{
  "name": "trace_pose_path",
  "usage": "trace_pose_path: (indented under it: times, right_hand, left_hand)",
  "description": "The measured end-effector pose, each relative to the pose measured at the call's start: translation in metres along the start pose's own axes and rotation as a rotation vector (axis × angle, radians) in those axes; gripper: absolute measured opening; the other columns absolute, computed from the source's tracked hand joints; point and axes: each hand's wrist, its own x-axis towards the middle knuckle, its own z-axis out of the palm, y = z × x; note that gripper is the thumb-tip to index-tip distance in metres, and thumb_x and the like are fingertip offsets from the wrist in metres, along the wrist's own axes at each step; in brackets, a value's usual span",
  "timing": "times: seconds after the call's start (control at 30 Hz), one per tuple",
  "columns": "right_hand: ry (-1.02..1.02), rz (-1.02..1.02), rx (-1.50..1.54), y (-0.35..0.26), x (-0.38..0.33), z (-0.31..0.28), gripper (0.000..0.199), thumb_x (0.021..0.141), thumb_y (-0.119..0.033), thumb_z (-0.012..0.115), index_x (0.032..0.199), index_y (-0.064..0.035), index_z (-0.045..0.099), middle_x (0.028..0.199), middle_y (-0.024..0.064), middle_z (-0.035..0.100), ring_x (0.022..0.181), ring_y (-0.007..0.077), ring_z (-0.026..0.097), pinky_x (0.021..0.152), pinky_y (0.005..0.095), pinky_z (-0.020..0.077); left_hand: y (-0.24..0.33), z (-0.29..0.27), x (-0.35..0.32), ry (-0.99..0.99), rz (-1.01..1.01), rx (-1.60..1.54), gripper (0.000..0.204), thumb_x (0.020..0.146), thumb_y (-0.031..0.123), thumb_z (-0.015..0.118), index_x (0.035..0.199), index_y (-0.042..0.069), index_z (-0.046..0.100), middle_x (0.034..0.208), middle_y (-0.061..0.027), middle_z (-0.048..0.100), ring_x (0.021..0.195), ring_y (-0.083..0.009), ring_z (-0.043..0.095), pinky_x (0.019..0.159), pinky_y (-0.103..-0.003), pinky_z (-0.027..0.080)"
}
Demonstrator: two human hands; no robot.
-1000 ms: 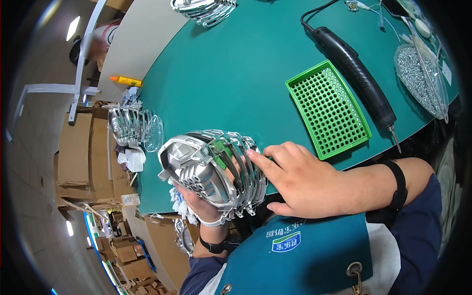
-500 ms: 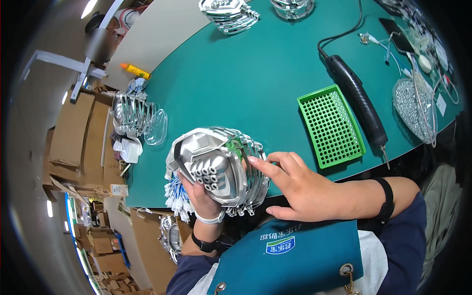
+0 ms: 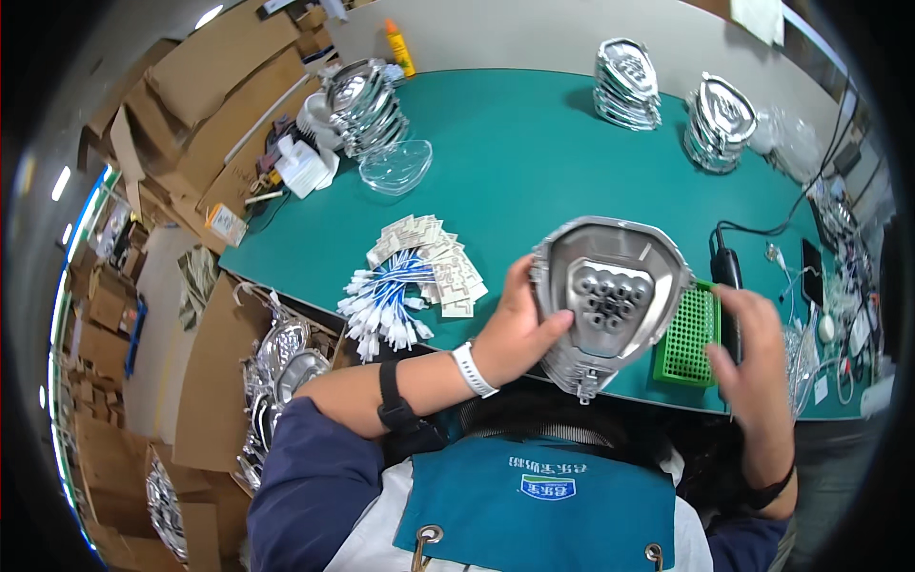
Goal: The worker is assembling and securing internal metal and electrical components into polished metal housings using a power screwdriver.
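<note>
My left hand (image 3: 519,329) grips the left side of a stack of silver lamp reflector housings (image 3: 615,238), thumb over the front rim. The top housing faces up, with a cluster of round holes in its middle. My right hand (image 3: 758,343), slightly blurred, is at the right edge of a green perforated tray (image 3: 672,367), thumb and fingers apart. It is over or beside a black electric screwdriver (image 3: 726,267), part of which it hides; I see no grip on it. Left of the housings lie a bundle of blue-and-white connector wires (image 3: 381,310) and flat pale circuit boards (image 3: 457,272).
More housing stacks stand at the far left (image 3: 362,105) and far right (image 3: 629,91). A clear cover (image 3: 396,167) lies near the left stack. A yellow bottle (image 3: 400,48) stands at the back. Loose cables and a phone (image 3: 811,272) lie at right; a carton (image 3: 205,381) holds housings.
The view has swung to the right. The stack has turned from tilted sideways to facing up, still in my left hand. My right hand has left it and moved right to the tray and screwdriver.
</note>
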Motion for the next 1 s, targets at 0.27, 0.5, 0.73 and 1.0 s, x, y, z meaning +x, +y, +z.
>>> trace_pose_path:
  times: [0.27,0.5,0.73,1.0]
  right_hand:
    - [-0.355,0.541,-0.083,0.134,-0.012,-0.015,0.052,0.077,-0.011,0.067,0.125,-0.0035,0.048,0.09,0.0173,0.059,0.083,0.0307,0.06,0.076,0.0374,0.0477]
    - [-0.466,0.549,-0.056,0.118,0.017,0.017,0.06,0.08,-0.019,0.065,0.132,-0.0005,0.04,0.083,0.0178,0.063,0.078,0.0284,0.063,0.072,0.0371,0.0482]
    - [-0.364,0.445,-0.303,0.132,0.015,0.048,0.067,0.076,-0.028,0.067,0.128,0.0054,0.04,0.107,0.0278,0.061,0.099,0.0403,0.06,0.086,0.0415,0.0481]
    - [-0.312,0.746,0.057,0.145,0.026,0.03,0.046,0.071,-0.027,0.068,0.102,0.0068,0.06,0.076,0.012,0.064,0.056,0.0189,0.061,0.047,0.0314,0.0493]
  left_hand:
    - [0.046,-0.085,0.022,-0.157,0.235,0.83,0.071,0.07,0.027,0.072,0.129,0.003,0.039,0.131,-0.018,0.038,0.124,-0.0365,0.037,0.107,-0.043,0.026]
    - [0.035,-0.147,0.027,-0.628,0.058,1.273,0.051,0.071,0.0,0.066,0.12,0.009,0.055,0.124,-0.0127,0.053,0.118,-0.0318,0.047,0.1,-0.04,0.04]
    - [0.03,-0.143,0.032,-0.659,0.155,1.231,0.043,0.068,0.001,0.07,0.109,0.008,0.058,0.112,-0.0089,0.058,0.105,-0.0312,0.053,0.091,-0.038,0.045]
    - [0.065,-0.165,0.053,-0.313,0.296,1.304,0.038,0.072,0.009,0.072,0.106,0.004,0.057,0.105,-0.0122,0.06,0.1,-0.0298,0.058,0.088,-0.036,0.046]
